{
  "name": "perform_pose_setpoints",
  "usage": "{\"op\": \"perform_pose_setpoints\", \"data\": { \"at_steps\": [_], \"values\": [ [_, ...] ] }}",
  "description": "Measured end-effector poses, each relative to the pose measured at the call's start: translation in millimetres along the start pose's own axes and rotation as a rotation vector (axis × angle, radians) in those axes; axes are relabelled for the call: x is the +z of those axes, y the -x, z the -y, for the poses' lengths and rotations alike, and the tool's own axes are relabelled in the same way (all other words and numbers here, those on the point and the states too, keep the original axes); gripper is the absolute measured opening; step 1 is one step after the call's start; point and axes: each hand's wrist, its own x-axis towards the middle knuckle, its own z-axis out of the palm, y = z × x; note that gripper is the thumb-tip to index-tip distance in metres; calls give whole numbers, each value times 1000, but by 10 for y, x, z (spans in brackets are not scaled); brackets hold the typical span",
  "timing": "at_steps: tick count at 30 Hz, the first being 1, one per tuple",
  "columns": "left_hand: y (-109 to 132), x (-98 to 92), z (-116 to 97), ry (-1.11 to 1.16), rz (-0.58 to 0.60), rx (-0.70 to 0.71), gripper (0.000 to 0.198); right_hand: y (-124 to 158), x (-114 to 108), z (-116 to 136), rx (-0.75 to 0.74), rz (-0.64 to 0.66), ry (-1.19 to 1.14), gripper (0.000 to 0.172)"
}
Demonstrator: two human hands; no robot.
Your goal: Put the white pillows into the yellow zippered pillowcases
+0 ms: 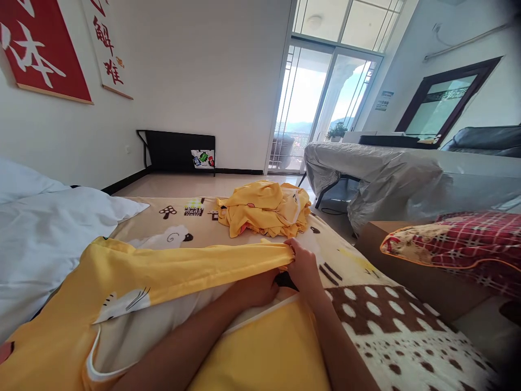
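A pale wall rises far beyond the person's grip, in a bright room. Nearer, a bed spreads under and around the grip, its patterned blanket in cream and brown. To the right of the grip, past the bed's edge, stand furniture wrapped in clear plastic and a brown box with a red plaid cloth on top.

A large yellow cloth runs leftward from the grip, then falls toward the person; it bears a printed animal and a white-trimmed curve. A yellow panel with a pale border lies between the forearms; I cannot tell whether it belongs to the same cloth. White bedding is heaped left of the cloth, and a crumpled yellow bundle sits just beyond the grip, touched by neither hand.

The right hand pinches the cloth's end between bent fingers and thumb. The left hand reaches below that strip; its fingertips are hidden, so I cannot tell whether they hold anything.

The work looks partway along to me: one edge is drawn out straight, while the rest slumps in folds, not yet flattened. Bare blanket gives room to the right of the grip, up to the bed's edge; leftward, the white bedding crowds the cloth; forward, the bundle limits reach.
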Motion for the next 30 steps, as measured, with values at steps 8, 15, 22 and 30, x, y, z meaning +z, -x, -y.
{"op": "perform_pose_setpoints", "data": {
  "at_steps": [8, 15, 22, 30],
  "values": [
    [58, 31, -65, -198, -51, 84, 35, -50, -67, -85, -23, 183, -255, 41],
    [107, -92, -169, -15, -45, 106, 31, -37, -116, -54, 14, 122, -93, 64],
    [19, 22, -27, 162, -278, -139, 40, -38, 34, -85, -42, -114, 20, 39],
    [-22, 21, 67, 212, -24, -161, 40, -49, 52, -101, -120, -193, -90, 40]
  ]
}}
